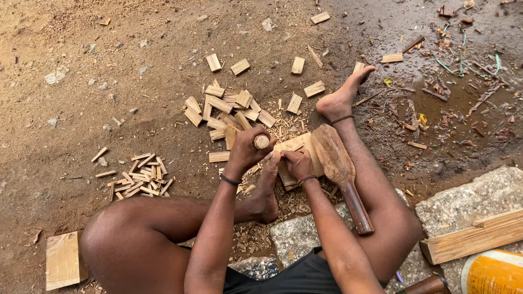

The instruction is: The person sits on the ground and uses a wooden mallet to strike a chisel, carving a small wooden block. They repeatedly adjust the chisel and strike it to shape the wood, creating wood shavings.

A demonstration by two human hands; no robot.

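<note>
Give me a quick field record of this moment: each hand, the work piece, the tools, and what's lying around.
left hand: gripping a round wooden handle, upright
right hand: pressed on a small wood block
block support: left foot braces it
mallet: lying against the right leg, unheld
cut pieces: pile of wood blocks ahead, thin slivers to the left
ground: dirt, stone slabs beneath the person
</note>
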